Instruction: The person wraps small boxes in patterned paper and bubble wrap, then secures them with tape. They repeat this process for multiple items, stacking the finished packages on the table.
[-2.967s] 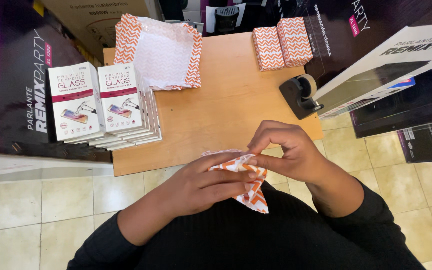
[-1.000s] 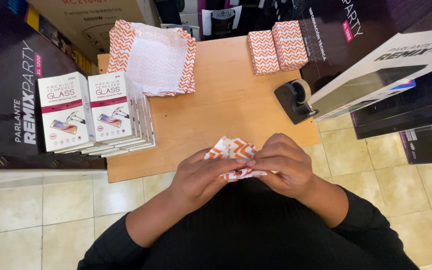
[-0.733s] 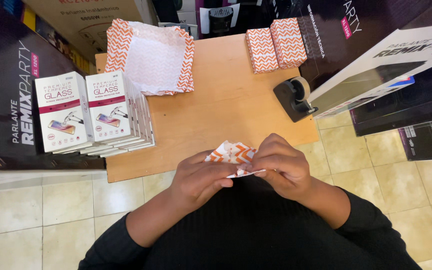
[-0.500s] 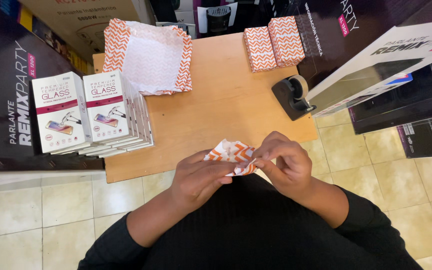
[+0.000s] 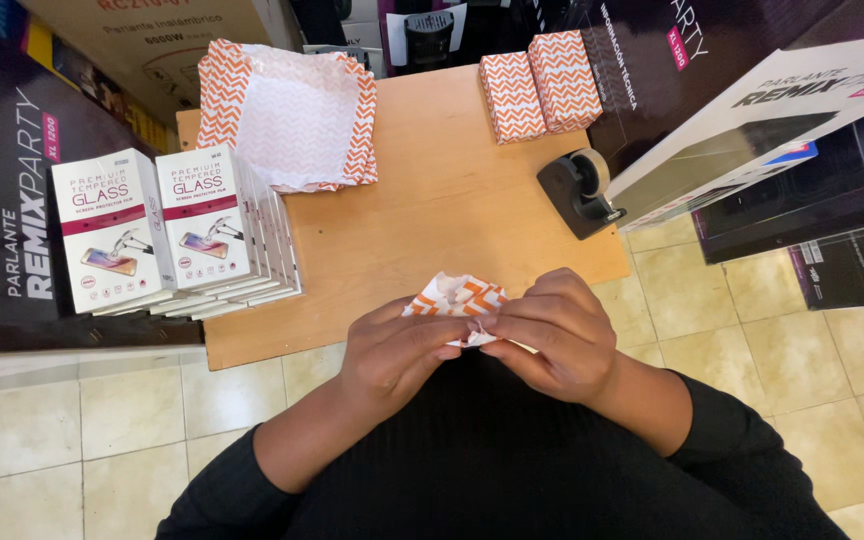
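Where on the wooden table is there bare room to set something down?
The bare middle of the light wooden table, between the orange-and-white zigzag paper sheets, white flat boxes and black tape dispenser. The left edge is crowded; two wrapped zigzag-patterned boxes fill the far right corner.

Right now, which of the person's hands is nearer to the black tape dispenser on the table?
Right. The right hand sits just below the tape dispenser, near the table's right edge. The left hand is farther off, down and left of it. Both pinch the orange-patterned paper.

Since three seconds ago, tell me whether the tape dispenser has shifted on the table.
No. The black tape dispenser sits at the same right-hand table edge, below the two wrapped boxes; only the camera drifted.
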